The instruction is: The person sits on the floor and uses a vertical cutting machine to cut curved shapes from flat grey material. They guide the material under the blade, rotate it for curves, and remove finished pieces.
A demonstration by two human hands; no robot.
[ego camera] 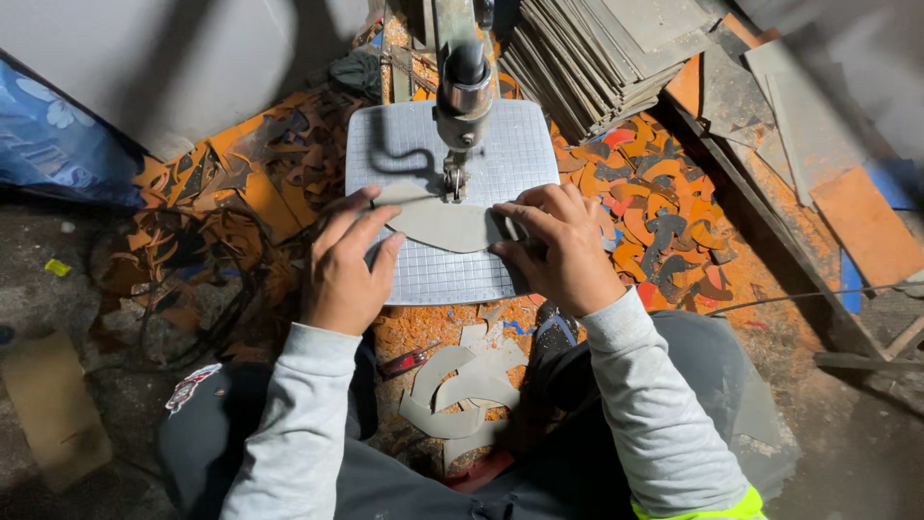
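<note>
A flat grey sheet piece (445, 223) with a curved lower edge lies on the white gridded saw table (520, 144). The saw's metal head (464, 82) and thin blade come down onto the piece's top edge. My left hand (345, 262) presses its fingers on the left end of the piece. My right hand (561, 246) holds down the right end, fingers bent over it. Both arms are in light grey sleeves.
A stack of grey sheets (606, 48) sits behind the saw on the right. Orange, grey and red offcuts (664, 207) litter the floor on both sides. Curved grey scraps (462, 390) lie between my knees, beside a small red tool (409, 361). Black cables (183, 289) coil at left.
</note>
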